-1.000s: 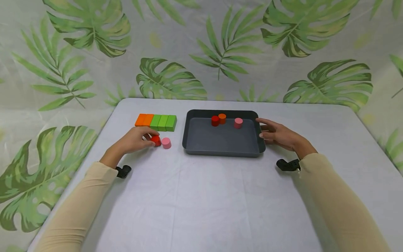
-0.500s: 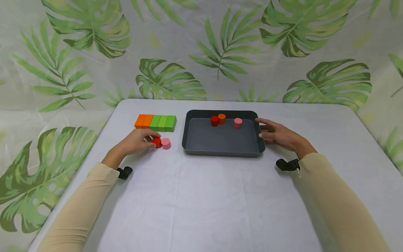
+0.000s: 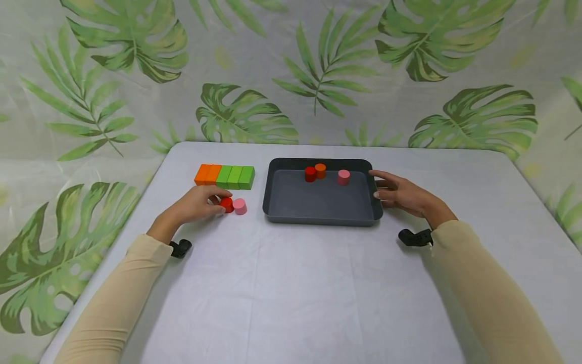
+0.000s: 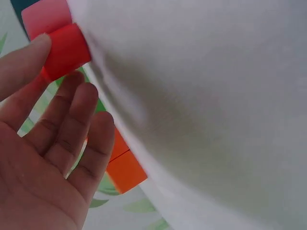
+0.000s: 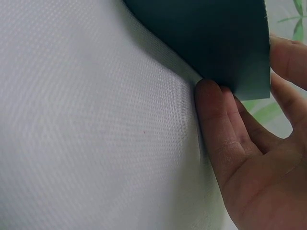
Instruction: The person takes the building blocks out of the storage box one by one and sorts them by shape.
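My left hand (image 3: pixel 200 203) pinches a red cylinder block (image 3: pixel 226 205) between thumb and forefinger; in the left wrist view the other fingers spread loosely below the red block (image 4: pixel 67 51). Right beside it stands a pink cylinder block (image 3: pixel 239 206), which the red one appears to touch. On the right, my right hand (image 3: pixel 400 194) rests against the end of a dark grey tray (image 3: pixel 323 221). Its fingers lie fairly straight along the outer wall of the tray (image 5: pixel 225 43) in the right wrist view.
Inside the tray, near its back wall, stand a red cylinder (image 3: pixel 310 174), an orange cylinder (image 3: pixel 320 171) and a pink cylinder (image 3: pixel 343 177). Behind my left hand, orange blocks (image 3: pixel 207 174) and green blocks (image 3: pixel 234 177) form a row on the white tablecloth (image 3: pixel 300 283).
Over the first half second the left hand slid slightly right with the red block, closing the gap to the pink one. Since then both hands look still.
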{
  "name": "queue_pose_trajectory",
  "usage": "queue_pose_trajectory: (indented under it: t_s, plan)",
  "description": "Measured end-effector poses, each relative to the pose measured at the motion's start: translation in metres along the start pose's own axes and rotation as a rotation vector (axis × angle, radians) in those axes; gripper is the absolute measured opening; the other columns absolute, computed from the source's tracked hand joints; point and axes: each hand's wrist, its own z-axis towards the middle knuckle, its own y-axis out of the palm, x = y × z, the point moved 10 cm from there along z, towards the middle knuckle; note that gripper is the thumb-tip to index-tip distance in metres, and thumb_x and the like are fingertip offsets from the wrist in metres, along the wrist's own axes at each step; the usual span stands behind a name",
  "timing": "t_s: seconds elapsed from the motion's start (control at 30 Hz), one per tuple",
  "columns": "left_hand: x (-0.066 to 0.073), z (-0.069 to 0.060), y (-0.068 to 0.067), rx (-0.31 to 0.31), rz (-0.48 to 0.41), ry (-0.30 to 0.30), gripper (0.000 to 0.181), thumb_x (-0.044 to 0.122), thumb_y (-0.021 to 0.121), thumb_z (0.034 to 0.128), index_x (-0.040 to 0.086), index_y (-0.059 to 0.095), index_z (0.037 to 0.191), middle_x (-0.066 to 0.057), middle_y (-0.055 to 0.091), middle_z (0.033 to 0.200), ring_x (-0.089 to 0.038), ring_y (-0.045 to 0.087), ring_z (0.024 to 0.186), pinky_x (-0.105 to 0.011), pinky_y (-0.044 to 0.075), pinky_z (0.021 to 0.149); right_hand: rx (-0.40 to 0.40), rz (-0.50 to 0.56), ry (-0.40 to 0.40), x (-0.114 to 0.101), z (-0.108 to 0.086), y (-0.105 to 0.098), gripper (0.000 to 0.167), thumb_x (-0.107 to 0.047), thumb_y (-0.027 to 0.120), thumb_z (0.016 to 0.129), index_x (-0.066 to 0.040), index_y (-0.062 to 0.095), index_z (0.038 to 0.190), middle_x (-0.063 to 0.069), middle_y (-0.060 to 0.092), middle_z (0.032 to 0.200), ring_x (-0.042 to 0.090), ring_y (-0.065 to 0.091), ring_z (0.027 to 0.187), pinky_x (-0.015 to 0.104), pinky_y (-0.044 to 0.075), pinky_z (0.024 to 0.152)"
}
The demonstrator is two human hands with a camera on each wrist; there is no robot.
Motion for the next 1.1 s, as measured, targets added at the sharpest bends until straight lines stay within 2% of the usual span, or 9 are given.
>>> queue_pose_trajectory:
  t_s: [0.1, 0.2, 0.37, 0.5, 0.63, 0.73, 0.87, 1.1]
  plan:
    - [0.007, -0.002, -0.010, 0.021, 0.011, 0.025, 0.038, 0.008, 0.068, 0.0897, 0.001, 0.065, 0.127, -0.017, 0.069, 0.122, -0.030, 0.065, 0.102, -0.039, 0.054, 0.084, -0.001, 0.000, 0.002, 0.000, 0.000, 0.000, 0.078, -0.017, 0.057, 0.101, -0.026, 0.007, 0.161, 0.023, 0.010, 0.166, 0.043, 0.021, 0.152, 0.058, 0.026, 0.120]
    - [0.021, -0.001, -0.026, 0.055, 0.019, 0.049, 0.036, 0.008, 0.067, 0.0909, 0.001, 0.066, 0.126, -0.019, 0.069, 0.122, -0.029, 0.065, 0.101, -0.038, 0.054, 0.082, 0.001, -0.004, 0.004, 0.000, -0.001, 0.000, 0.078, -0.018, 0.056, 0.101, -0.026, 0.007, 0.161, 0.023, 0.010, 0.166, 0.044, 0.021, 0.151, 0.058, 0.027, 0.120]
    - [0.056, 0.008, -0.055, 0.102, 0.030, 0.107, 0.034, 0.010, 0.068, 0.0916, 0.002, 0.067, 0.125, -0.016, 0.069, 0.122, -0.027, 0.065, 0.100, -0.040, 0.054, 0.083, 0.000, -0.004, 0.006, -0.002, -0.003, -0.001, 0.079, -0.019, 0.056, 0.101, -0.027, 0.006, 0.161, 0.023, 0.010, 0.165, 0.044, 0.021, 0.151, 0.058, 0.027, 0.120]
    - [0.085, 0.022, -0.069, 0.119, 0.060, 0.182, 0.031, 0.010, 0.068, 0.0916, 0.004, 0.068, 0.122, -0.013, 0.070, 0.121, -0.026, 0.065, 0.100, -0.040, 0.055, 0.082, 0.004, -0.002, 0.012, 0.000, -0.002, -0.001, 0.079, -0.019, 0.057, 0.101, -0.027, 0.007, 0.161, 0.023, 0.010, 0.165, 0.044, 0.022, 0.151, 0.058, 0.027, 0.120]
    - [0.110, 0.036, -0.073, 0.105, 0.098, 0.221, 0.031, 0.013, 0.067, 0.0923, 0.005, 0.068, 0.122, -0.011, 0.071, 0.121, -0.026, 0.065, 0.101, -0.042, 0.054, 0.085, 0.003, -0.001, 0.016, 0.001, -0.001, 0.000, 0.078, -0.018, 0.057, 0.101, -0.027, 0.008, 0.161, 0.023, 0.011, 0.165, 0.043, 0.023, 0.151, 0.059, 0.027, 0.120]
    - [0.123, 0.050, -0.070, 0.073, 0.114, 0.218, 0.033, 0.016, 0.066, 0.0931, 0.007, 0.067, 0.125, -0.010, 0.070, 0.123, -0.025, 0.065, 0.105, -0.042, 0.054, 0.085, 0.003, -0.004, 0.018, 0.002, -0.001, 0.001, 0.078, -0.018, 0.057, 0.101, -0.028, 0.008, 0.161, 0.022, 0.011, 0.165, 0.043, 0.023, 0.151, 0.058, 0.027, 0.120]
    - [0.132, 0.071, -0.065, 0.044, 0.108, 0.201, 0.035, 0.019, 0.065, 0.0940, 0.009, 0.066, 0.128, -0.009, 0.069, 0.124, -0.024, 0.065, 0.107, -0.041, 0.053, 0.086, 0.002, -0.005, 0.019, 0.001, -0.002, 0.001, 0.078, -0.019, 0.057, 0.101, -0.029, 0.008, 0.161, 0.022, 0.010, 0.166, 0.043, 0.022, 0.151, 0.058, 0.027, 0.120]
    - [0.145, 0.106, -0.052, 0.008, -0.003, 0.167, 0.037, 0.019, 0.063, 0.0949, 0.010, 0.064, 0.130, -0.010, 0.067, 0.128, -0.025, 0.064, 0.109, -0.040, 0.053, 0.090, 0.000, 0.008, 0.016, 0.000, -0.003, 0.002, 0.078, -0.018, 0.056, 0.101, -0.027, 0.007, 0.161, 0.022, 0.009, 0.166, 0.043, 0.022, 0.151, 0.058, 0.026, 0.120]
